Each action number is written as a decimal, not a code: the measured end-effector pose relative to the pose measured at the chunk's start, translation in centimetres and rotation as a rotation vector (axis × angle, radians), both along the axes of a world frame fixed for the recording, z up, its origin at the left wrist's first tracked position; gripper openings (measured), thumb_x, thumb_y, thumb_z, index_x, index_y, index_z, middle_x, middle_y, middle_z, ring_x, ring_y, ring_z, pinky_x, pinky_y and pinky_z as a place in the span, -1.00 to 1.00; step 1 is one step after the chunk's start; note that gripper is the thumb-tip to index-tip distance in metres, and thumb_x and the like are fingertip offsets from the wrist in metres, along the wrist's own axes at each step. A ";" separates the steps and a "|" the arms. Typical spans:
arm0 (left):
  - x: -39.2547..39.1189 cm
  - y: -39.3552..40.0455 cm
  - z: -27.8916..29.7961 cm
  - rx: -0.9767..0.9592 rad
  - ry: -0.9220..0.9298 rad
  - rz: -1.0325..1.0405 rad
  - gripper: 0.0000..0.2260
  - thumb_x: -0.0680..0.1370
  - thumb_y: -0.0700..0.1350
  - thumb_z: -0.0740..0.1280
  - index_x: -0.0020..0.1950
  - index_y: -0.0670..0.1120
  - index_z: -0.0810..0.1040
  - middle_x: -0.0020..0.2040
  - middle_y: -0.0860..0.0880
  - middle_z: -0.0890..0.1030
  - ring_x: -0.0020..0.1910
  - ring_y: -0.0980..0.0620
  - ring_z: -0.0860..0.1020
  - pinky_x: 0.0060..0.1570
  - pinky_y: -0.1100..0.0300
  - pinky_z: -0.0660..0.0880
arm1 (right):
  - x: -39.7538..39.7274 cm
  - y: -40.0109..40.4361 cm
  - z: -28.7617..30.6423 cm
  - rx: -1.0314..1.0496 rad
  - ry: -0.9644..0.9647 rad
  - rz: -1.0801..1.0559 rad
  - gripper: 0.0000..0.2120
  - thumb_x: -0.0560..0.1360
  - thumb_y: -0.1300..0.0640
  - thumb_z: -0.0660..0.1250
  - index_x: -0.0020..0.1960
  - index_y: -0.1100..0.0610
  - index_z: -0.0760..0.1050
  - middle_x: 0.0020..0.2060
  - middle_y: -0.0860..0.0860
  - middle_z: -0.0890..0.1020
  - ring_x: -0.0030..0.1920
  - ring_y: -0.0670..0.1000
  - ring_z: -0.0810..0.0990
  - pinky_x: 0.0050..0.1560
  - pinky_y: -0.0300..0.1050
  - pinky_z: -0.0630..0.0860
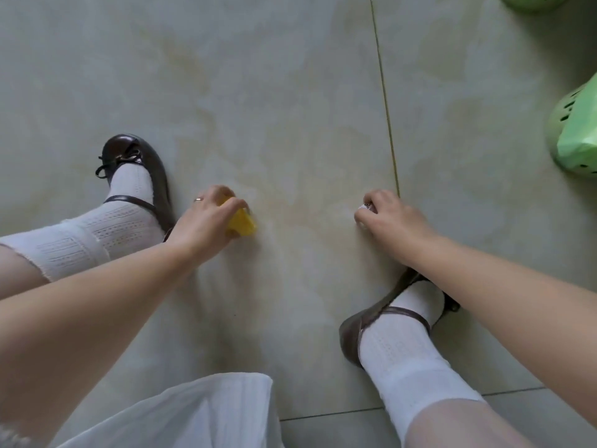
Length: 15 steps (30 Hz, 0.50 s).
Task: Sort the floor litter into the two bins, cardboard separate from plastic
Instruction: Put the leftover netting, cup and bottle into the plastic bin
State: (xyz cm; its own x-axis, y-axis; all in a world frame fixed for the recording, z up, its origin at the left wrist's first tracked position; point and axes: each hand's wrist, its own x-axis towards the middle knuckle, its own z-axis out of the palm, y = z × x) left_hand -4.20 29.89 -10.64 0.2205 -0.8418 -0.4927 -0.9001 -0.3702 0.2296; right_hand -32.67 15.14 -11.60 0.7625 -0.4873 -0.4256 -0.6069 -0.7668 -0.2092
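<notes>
My left hand [208,218] grips a small yellow piece of litter [243,223] low over the tiled floor, its fingers curled over the top. My right hand [389,216] is curled round a small white item [365,207], mostly hidden under the fingers, near the floor's grout line. Two green perforated bins stand at the right edge: one [559,124] lined with a green bag, another [533,1] barely showing at the top right corner.
My two feet in brown shoes and white socks stand on the floor, the left one [139,169] beside my left hand, the right one [387,321] under my right forearm. A white skirt [193,415] hangs at the bottom.
</notes>
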 end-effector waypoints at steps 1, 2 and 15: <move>0.0 0.2 -0.1 -0.015 0.026 0.027 -0.58 0.38 -0.16 0.45 0.21 0.03 0.50 0.27 -0.10 0.41 0.20 -0.20 0.44 0.11 0.03 0.45 | 0.1 0.0 0.0 -0.021 -0.020 0.010 -0.72 0.55 -0.01 0.10 0.13 0.14 0.41 0.10 0.09 0.48 0.02 0.11 0.44 -0.09 -0.09 0.30; -0.1 0.3 -0.2 -0.016 0.052 0.060 -0.63 0.39 -0.21 0.42 0.18 -0.01 0.54 0.23 -0.11 0.44 0.15 -0.20 0.48 0.06 0.07 0.44 | -0.1 -0.2 -0.3 -0.016 -0.015 -0.004 -0.75 0.54 0.01 0.11 0.08 0.14 0.42 0.05 0.08 0.48 -0.02 0.10 0.42 -0.13 -0.09 0.27; -8.4 -14.4 10.1 -0.080 0.328 0.153 -0.60 0.46 -0.02 0.41 0.27 -0.03 0.49 0.19 -0.11 0.57 0.18 -0.14 0.51 0.07 0.16 0.42 | -2.8 -9.2 16.0 0.033 -0.120 -0.263 -0.82 0.48 0.16 0.31 0.06 0.07 0.59 0.03 0.10 0.52 0.00 0.16 0.56 -0.12 -0.12 0.41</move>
